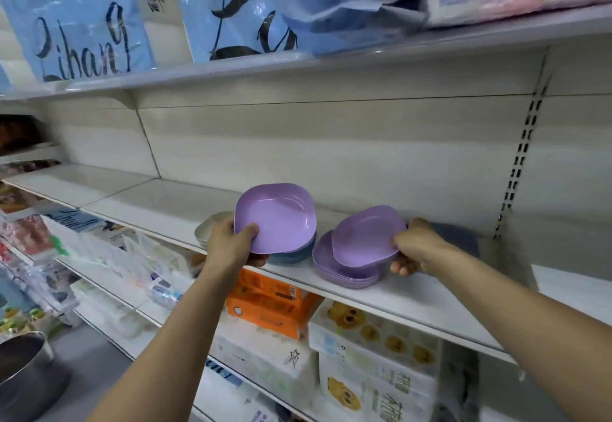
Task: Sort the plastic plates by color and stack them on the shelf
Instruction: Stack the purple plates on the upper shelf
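A person sorts plastic plates on a shop shelf [414, 299], a plate in each hand. Just to the outside of the left hand [231, 242] sits a low pile of cream plates [212, 226]. That hand grips a lilac plate [275, 216] by its near rim, thumb on top and fingers curled beneath, and holds it tilted over the blue stack [298, 254] directly below. Between the two hands, resting on the shelf, is the purple stack [341, 272]. The right hand [417, 249] pinches a second lilac plate [364, 236] at its right edge, the plate slanting just above that stack. Beyond the right hand lies a grey-blue shape [460, 239], too blurred to identify.

The plates look thin, stiff and very light, with a smooth, glossy finish that could slip in a loose grip. The raised rim appears to be the sure place to hold, thumb over and fingers under. Nested plates may cling together when lifted, and a tall stack could slide if nudged. By colour, the left-hand plate seems to belong on the purple stack, not the blue.
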Available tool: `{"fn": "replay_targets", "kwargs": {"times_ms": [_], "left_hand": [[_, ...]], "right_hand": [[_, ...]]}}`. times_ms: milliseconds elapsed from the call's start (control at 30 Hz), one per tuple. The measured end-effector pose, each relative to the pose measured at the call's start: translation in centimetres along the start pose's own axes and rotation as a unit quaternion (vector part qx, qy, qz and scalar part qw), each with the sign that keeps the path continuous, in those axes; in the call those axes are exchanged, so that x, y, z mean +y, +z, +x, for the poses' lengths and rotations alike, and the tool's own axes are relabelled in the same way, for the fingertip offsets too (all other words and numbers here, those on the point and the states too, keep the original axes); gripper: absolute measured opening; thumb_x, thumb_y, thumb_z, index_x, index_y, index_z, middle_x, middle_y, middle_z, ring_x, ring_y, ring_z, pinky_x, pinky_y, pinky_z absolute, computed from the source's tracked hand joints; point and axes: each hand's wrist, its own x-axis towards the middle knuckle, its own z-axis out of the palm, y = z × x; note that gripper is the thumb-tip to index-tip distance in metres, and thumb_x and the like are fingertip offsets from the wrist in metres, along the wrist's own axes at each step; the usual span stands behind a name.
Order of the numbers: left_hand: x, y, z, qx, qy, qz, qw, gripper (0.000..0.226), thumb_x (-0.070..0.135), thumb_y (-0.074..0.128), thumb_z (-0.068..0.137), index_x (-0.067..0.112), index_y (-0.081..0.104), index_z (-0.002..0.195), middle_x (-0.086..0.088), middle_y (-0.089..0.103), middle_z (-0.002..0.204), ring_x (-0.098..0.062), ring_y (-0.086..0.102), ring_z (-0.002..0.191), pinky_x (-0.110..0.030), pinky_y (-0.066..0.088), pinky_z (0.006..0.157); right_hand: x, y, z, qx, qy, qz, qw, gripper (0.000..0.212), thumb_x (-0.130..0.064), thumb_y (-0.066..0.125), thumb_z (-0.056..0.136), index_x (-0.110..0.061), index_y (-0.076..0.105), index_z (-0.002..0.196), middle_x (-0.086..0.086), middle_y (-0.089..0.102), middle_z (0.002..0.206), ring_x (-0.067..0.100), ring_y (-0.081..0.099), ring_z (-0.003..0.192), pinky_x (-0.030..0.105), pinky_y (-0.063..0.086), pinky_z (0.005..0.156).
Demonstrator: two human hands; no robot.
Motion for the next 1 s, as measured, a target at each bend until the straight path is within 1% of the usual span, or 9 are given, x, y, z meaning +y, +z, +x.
{"fn": "replay_targets", "kwargs": {"times_ms": [133,233,300,400,467,533,700,867,1000], "left_hand": [[-0.9,-0.2,2.5,-0.017,-0.005,0.013,1.0,0.018,0.018,0.055,0.096,0.01,0.055,0.111,-0.006,0.061,0.087,-0.026,0.068,0.063,-0.025,0.055,0.046],[-1.2,-0.2,4.2,-0.046,-0.007,0.021,0.999,0.021,0.018,0.056,0.095,0.005,0.057,0.112,-0.014,0.064,0.09,-0.029,0.068,0.065,-0.023,0.053,0.043],[-1.6,-0.5,5.1,-0.07,0.0,0.026,0.997,0.02,0.018,0.056,0.096,0.005,0.057,0.11,-0.017,0.064,0.096,-0.033,0.068,0.074,-0.019,0.05,0.041],[-2.1,-0.9,6.5,-0.111,-0.01,0.007,0.994,0.018,0.018,0.056,0.096,0.007,0.055,0.11,-0.019,0.064,0.102,-0.037,0.068,0.082,-0.022,0.054,0.045],[-2.3,-0.9,7.3,-0.136,-0.019,0.0,0.991,0.019,0.017,0.056,0.095,0.007,0.055,0.112,-0.018,0.064,0.102,-0.036,0.068,0.08,-0.027,0.057,0.05],[-2.4,-0.5,7.8,-0.162,-0.02,-0.012,0.987,0.019,0.015,0.057,0.095,0.007,0.057,0.112,-0.016,0.064,0.1,-0.035,0.068,0.076,-0.03,0.058,0.051],[-2.2,1.1,8.3,-0.209,-0.035,-0.024,0.977,0.019,0.016,0.056,0.096,0.01,0.055,0.114,-0.014,0.062,0.101,-0.036,0.066,0.082,-0.033,0.058,0.051],[-1.7,2.4,8.0,-0.253,-0.029,-0.018,0.967,0.017,0.016,0.057,0.096,0.007,0.054,0.11,-0.013,0.062,0.091,-0.031,0.064,0.063,-0.029,0.055,0.046],[-1.2,4.3,7.5,-0.286,-0.005,0.026,0.958,0.014,0.017,0.056,0.095,0.008,0.053,0.106,-0.011,0.061,0.081,-0.024,0.057,0.055,-0.028,0.047,0.044]], "right_hand": [[-0.3,2.2,0.1,0.004,0.018,-0.072,0.997,0.019,0.004,0.033,0.087,0.002,0.048,0.099,0.013,0.052,0.039,0.019,0.047,0.029,0.018,0.036,0.031],[-0.7,3.5,-0.5,0.019,0.022,-0.144,0.989,0.021,0.0,0.035,0.084,0.003,0.055,0.079,0.009,0.053,0.037,0.018,0.047,0.03,0.018,0.037,0.035],[-0.8,4.2,-0.6,0.047,0.014,-0.205,0.978,0.019,-0.004,0.04,0.081,-0.005,0.054,0.068,0.008,0.056,0.043,0.02,0.054,0.04,0.022,0.043,0.045],[-0.5,5.1,-0.4,0.094,0.006,-0.316,0.944,0.016,-0.017,0.043,0.086,-0.009,0.056,0.091,0.003,0.059,0.065,0.021,0.06,0.06,0.024,0.042,0.052],[-0.3,5.5,-0.5,0.109,-0.009,-0.383,0.917,0.028,-0.032,0.042,0.093,-0.012,0.058,0.105,0.003,0.058,0.084,0.023,0.062,0.081,0.026,0.041,0.059],[-0.2,5.7,-1.0,0.103,-0.008,-0.419,0.902,0.039,-0.043,0.036,0.096,-0.013,0.059,0.108,0.006,0.064,0.097,0.024,0.063,0.094,0.028,0.04,0.067],[0.1,6.1,-1.8,0.091,0.014,-0.422,0.902,0.051,-0.054,0.026,0.098,-0.015,0.058,0.104,0.007,0.066,0.099,0.026,0.062,0.096,0.031,0.041,0.072],[-0.7,5.2,-3.0,0.223,-0.065,-0.396,0.888,0.052,-0.054,0.032,0.097,-0.012,0.051,0.121,0.01,0.06,0.118,0.031,0.058,0.105,0.034,0.045,0.071],[-1.2,4.0,-4.9,0.292,-0.14,-0.423,0.846,0.045,-0.048,0.04,0.095,-0.016,0.053,0.124,0.008,0.055,0.122,0.03,0.055,0.109,0.039,0.049,0.08]]}}
